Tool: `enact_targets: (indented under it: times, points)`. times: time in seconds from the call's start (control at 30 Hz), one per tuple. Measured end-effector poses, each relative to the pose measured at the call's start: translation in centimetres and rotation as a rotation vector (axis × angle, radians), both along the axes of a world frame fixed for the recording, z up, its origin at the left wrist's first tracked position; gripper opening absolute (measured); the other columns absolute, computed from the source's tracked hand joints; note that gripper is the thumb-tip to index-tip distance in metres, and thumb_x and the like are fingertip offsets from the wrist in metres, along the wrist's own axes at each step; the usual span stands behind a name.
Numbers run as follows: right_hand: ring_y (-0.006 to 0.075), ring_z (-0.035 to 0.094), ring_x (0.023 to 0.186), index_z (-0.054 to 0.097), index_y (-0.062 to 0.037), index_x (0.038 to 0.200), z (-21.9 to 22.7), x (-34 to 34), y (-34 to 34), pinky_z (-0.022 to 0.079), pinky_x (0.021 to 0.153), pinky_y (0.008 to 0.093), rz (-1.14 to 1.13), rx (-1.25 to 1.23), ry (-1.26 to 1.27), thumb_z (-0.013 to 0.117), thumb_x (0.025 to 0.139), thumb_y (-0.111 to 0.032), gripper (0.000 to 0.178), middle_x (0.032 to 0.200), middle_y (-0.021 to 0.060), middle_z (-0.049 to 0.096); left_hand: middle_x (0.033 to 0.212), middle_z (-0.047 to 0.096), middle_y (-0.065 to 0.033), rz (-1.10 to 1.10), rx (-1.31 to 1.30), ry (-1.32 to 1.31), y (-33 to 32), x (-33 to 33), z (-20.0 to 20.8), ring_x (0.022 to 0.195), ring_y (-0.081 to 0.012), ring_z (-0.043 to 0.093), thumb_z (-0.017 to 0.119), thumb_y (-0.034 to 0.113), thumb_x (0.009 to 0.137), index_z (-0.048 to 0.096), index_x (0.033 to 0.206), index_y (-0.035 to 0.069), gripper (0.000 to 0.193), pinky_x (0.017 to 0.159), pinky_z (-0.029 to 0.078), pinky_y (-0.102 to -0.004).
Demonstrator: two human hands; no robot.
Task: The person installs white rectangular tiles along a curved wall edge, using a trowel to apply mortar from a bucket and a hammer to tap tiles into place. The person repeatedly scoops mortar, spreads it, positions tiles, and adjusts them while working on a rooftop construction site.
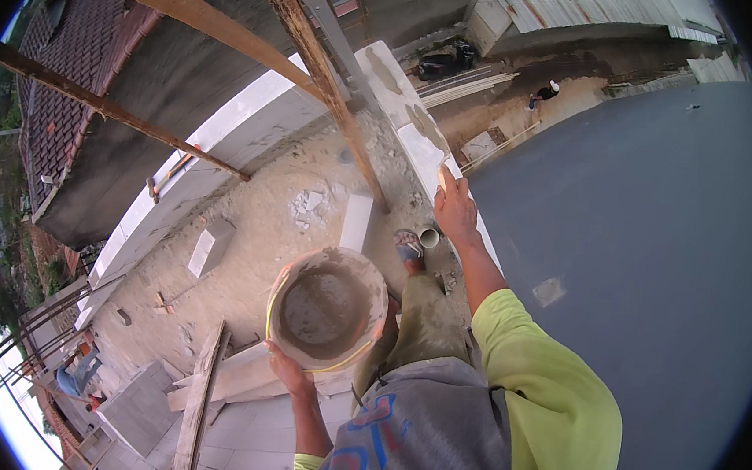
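Observation:
My left hand (287, 370) grips the rim of a round bucket (376, 281) held in front of my legs. Wet grey mortar (324, 312) fills its lower part. Stretched out ahead, my right hand (456, 208) is closed around the handle of a trowel (442, 177). The trowel's small tip is over the top of a white block wall (419, 153), close to a patch of grey mortar (428, 127). Another mortar patch lies farther along that wall top. Most of the blade is too small to make out.
Wooden poles (323, 72) slant across the front left. A loose white block (357, 223) and a pipe end (430, 237) are near my foot. Planks (201, 407) lie at lower left. Right of the wall is a drop beside a grey surface (625, 210). Another person (543, 93) is below.

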State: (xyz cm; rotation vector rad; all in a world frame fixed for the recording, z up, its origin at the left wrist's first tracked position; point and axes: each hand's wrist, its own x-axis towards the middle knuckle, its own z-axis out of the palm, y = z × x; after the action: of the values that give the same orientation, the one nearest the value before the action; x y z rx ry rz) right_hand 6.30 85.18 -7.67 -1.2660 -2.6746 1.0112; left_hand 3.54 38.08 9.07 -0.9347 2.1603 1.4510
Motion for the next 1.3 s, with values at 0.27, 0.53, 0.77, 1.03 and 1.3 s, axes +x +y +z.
enact_targets:
  times: [0.27,0.53,0.77,1.03,1.3]
  points:
    - [0.05,0.07,0.098,0.048,-0.0184,0.161,0.8,4.4,-1.7,0.059,0.086,0.0595,-0.013,-0.036,-0.02,0.062,0.105,-0.019,0.058,0.123,0.0229,0.06,0.115,0.073,-0.0152,0.039,0.084,0.108,4.6,-1.9,-1.0,0.1,-0.0273,0.069,0.043,0.068,0.114,0.068,0.131,-0.009,0.083,0.09,0.059,-0.0453]
    - [0.0425,0.067,0.127,0.056,-0.0119,0.154,8.4,7.5,-2.4,0.054,0.108,0.0504,0.052,-0.096,0.335,0.068,0.104,-0.023,0.053,0.143,0.0204,0.066,0.118,0.074,-0.0154,-0.063,0.207,0.12,8.0,-5.4,-2.9,0.103,-0.026,0.072,0.047,0.066,0.114,0.067,0.134,-0.007,0.078,0.089,0.061,-0.0437]
    - [0.039,0.077,0.098,0.061,-0.024,0.151,16.9,7.1,-8.2,0.061,0.086,0.0526,0.659,0.101,-0.219,0.068,0.097,-0.021,0.055,0.123,0.0169,0.069,0.082,0.066,0.0003,-0.34,0.199,0.285,11.6,-8.2,2.0,0.077,-0.0088,0.056,0.056,0.052,0.116,0.076,0.106,-0.004,0.061,0.068,0.047,-0.0308]
    - [0.046,0.075,0.106,0.061,-0.0158,0.15,18.4,4.6,-18.4,0.059,0.098,0.0552,0.8,-0.026,-0.174,0.065,0.098,-0.023,0.053,0.128,0.0258,0.071,0.075,0.053,0.0075,-0.394,0.224,0.486,7.2,-9.5,5.9,0.07,-0.0059,0.041,0.062,0.053,0.113,0.075,0.095,0.0,0.058,0.059,0.035,-0.029]
    - [0.0493,0.07,0.12,0.063,-0.0121,0.149,19.8,3.5,-24.6,0.055,0.103,0.0571,0.702,-0.372,-0.092,0.064,0.102,-0.032,0.051,0.123,0.0319,0.074,0.072,0.058,0.0024,-0.423,0.159,0.488,0.6,-11.4,5.0,0.07,-0.0085,0.049,0.06,0.047,0.115,0.075,0.093,-0.003,0.056,0.061,0.042,-0.0323]
